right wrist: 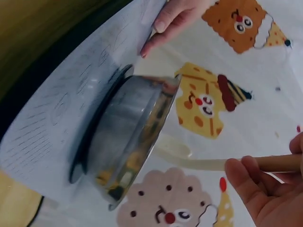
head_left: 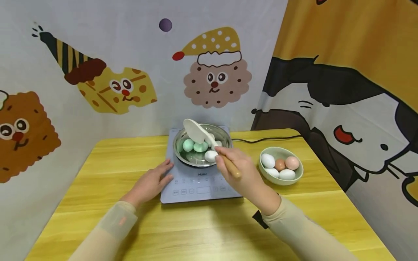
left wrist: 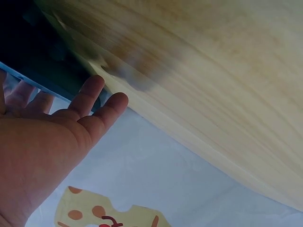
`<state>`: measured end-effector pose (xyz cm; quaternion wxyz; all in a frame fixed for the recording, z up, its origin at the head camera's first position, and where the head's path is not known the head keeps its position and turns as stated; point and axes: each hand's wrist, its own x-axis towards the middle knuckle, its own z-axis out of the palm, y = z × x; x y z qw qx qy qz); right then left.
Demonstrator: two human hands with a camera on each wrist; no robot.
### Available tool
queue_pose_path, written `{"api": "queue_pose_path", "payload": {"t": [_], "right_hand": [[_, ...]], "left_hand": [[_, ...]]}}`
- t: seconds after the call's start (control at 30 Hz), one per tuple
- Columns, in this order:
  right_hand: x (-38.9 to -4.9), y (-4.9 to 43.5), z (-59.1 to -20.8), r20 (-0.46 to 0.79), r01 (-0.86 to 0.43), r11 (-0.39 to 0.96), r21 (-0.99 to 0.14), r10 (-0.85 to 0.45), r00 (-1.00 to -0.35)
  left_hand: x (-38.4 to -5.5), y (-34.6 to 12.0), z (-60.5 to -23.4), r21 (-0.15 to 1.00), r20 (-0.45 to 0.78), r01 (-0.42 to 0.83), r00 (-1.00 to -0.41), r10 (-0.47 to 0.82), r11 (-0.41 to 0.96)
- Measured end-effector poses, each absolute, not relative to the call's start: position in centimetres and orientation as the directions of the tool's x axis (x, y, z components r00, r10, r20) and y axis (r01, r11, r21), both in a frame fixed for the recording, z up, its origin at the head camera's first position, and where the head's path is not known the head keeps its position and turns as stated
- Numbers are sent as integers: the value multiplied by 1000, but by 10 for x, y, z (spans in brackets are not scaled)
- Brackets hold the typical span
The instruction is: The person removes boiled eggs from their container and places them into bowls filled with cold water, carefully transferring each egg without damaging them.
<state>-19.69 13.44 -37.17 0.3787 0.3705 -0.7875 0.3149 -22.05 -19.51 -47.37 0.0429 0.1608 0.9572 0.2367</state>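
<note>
My right hand (head_left: pixel 240 170) grips the wooden handle of a white spoon (head_left: pixel 195 131), pinching it near the neck. The spoon's head is above a round metal pan (head_left: pixel 196 162), tilted up to the left. Inside the pan lie green eggs (head_left: pixel 188 145) and white eggs (head_left: pixel 211 156), partly hidden by the spoon. Beneath the pan is a white induction cooker (head_left: pixel 168 194). At the cooker's left edge my left hand (head_left: pixel 151 184) touches its side with fingers spread. The right wrist view shows the spoon (right wrist: pixel 208 164) beside the pan's rim (right wrist: pixel 156 127), its contents hidden there.
A pale green bowl (head_left: pixel 281 181) holding several white and brown eggs stands right of the cooker. Behind it a black cord (head_left: pixel 264 139) runs to the right. The wooden table (head_left: pixel 183 232) meets a printed cloth backdrop (head_left: pixel 130 43). A small black piece (head_left: pixel 260 219) shows near my right wrist.
</note>
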Motion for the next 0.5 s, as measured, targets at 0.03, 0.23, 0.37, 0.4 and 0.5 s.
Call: {"api": "queue_pose_path", "payload": {"t": [0.03, 0.23, 0.37, 0.4, 0.5], "right_hand": [[-198, 131, -371, 834, -830, 530, -174, -369, -410], [-199, 118, -372, 844, -854, 520, -31, -445, -301], [-192, 125, -376, 842, -853, 501, -144, -391, -372], [-188, 129, -377, 824, -842, 482, -241, -357, -440], [-177, 145, -375, 649, -665, 349, -660, -179, -739]], "left_hand": [[-221, -195, -473, 463, -1, 289, -945, 326, 838], [-219, -192, -468, 369, 45, 306, -949, 312, 877], [-204, -192, -464, 294, 124, 338, -941, 315, 894], [-198, -192, -463, 281, 150, 350, -936, 319, 894], [-180, -192, -460, 271, 211, 373, -922, 323, 887]]}}
